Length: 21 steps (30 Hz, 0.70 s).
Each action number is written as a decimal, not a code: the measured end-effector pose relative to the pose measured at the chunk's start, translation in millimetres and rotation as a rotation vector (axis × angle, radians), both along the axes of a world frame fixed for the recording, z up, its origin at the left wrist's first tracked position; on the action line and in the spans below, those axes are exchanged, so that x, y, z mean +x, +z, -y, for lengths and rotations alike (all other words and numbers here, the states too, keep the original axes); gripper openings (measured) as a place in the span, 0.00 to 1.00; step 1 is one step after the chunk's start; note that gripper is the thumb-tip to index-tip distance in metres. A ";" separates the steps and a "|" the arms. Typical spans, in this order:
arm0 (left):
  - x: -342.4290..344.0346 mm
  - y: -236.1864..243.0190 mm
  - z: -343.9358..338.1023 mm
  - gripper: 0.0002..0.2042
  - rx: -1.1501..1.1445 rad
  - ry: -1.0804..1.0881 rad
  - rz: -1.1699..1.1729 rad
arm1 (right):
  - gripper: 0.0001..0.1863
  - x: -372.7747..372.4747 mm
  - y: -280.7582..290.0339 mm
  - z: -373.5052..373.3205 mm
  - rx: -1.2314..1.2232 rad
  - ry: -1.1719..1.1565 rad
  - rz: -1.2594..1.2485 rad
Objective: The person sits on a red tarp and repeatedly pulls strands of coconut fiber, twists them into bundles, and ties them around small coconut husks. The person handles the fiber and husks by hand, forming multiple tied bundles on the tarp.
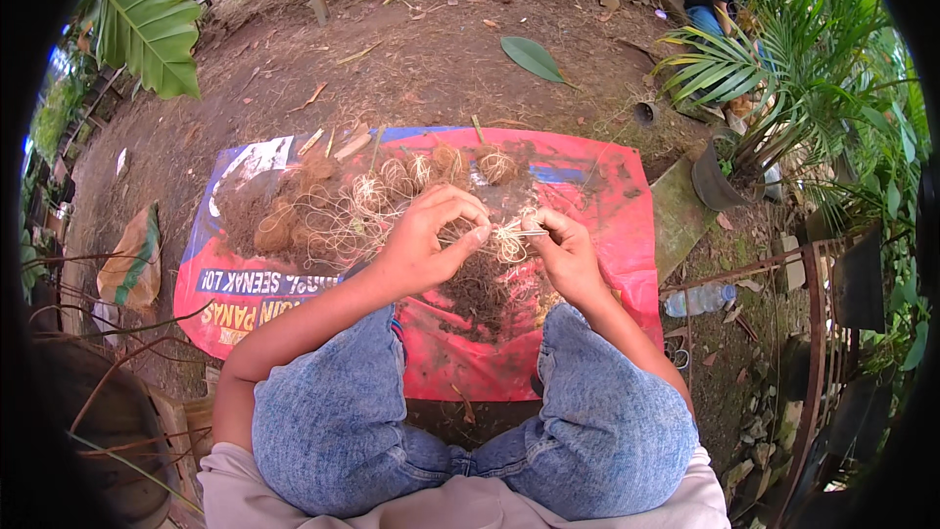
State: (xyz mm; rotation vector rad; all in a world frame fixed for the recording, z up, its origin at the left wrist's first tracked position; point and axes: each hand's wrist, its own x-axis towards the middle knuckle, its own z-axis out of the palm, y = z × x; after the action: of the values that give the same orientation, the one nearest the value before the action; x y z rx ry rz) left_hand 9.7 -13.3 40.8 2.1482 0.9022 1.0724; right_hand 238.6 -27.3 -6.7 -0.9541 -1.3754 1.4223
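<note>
Two bare hands work over the red sheet [622, 235] in front of you. Your right hand [568, 253], on the right half of the sheet, has its grip closed on a slim greyish piece [530, 232] between thumb and fingers. Your left hand [438, 238] curls its thumb and fingers around by some strands; you cannot tell whether that grip is pinching them. Between the two hands is a pale stringy tuft [510, 245], about midway between the sheet's far and near edges. Dark soil [480, 296] lies scattered nearer the near edge. Toward the far edge you have a row of fibre balls [394, 174], with loose brown fibre [238, 216] near the left edge. Beyond the right edge lies a clear bottle [701, 300].
</note>
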 end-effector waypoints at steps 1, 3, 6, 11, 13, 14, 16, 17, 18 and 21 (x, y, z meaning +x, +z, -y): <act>0.9 -0.4 1.9 0.08 -0.038 -0.007 0.008 | 0.09 -1.1 0.3 0.8 -0.035 -0.008 -0.001; 2.5 -1.2 4.9 0.09 -0.039 -0.014 0.008 | 0.09 -4.4 2.0 3.3 -0.014 -0.011 -0.016; 2.7 -2.8 5.4 0.08 0.065 -0.010 -0.021 | 0.09 -7.4 3.8 5.4 -0.057 0.015 -0.044; 1.9 -9.3 3.5 0.05 0.007 0.034 0.099 | 0.07 -6.7 -5.8 -0.5 0.019 -0.003 0.033; 3.4 -13.0 5.3 0.05 -0.087 0.046 0.134 | 0.05 -5.8 -10.4 -3.6 -0.045 -0.033 0.113; 4.0 -14.6 6.6 0.05 -0.136 0.053 0.152 | 0.04 -4.6 -11.2 -3.6 -0.013 -0.003 0.033; 3.6 -16.5 6.8 0.06 -0.248 0.100 0.161 | 0.04 -1.3 -8.7 -3.5 -0.124 0.020 -0.073; 3.1 -17.0 6.6 0.06 -0.302 0.123 0.165 | 0.06 0.7 -5.3 -2.6 -0.040 -0.003 -0.169; 2.3 -17.3 5.7 0.06 -0.315 0.129 0.165 | 0.09 3.2 -0.7 -1.7 0.017 -0.022 -0.262; 0.8 -18.1 4.7 0.06 -0.380 0.150 0.168 | 0.14 7.4 15.0 -2.3 0.248 -0.058 -0.092</act>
State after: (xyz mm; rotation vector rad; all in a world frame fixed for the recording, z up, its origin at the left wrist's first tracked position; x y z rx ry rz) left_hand 10.6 -18.0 22.7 1.6775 1.1003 1.0390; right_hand 246.0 -25.0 8.3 -0.7523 -1.4056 1.2042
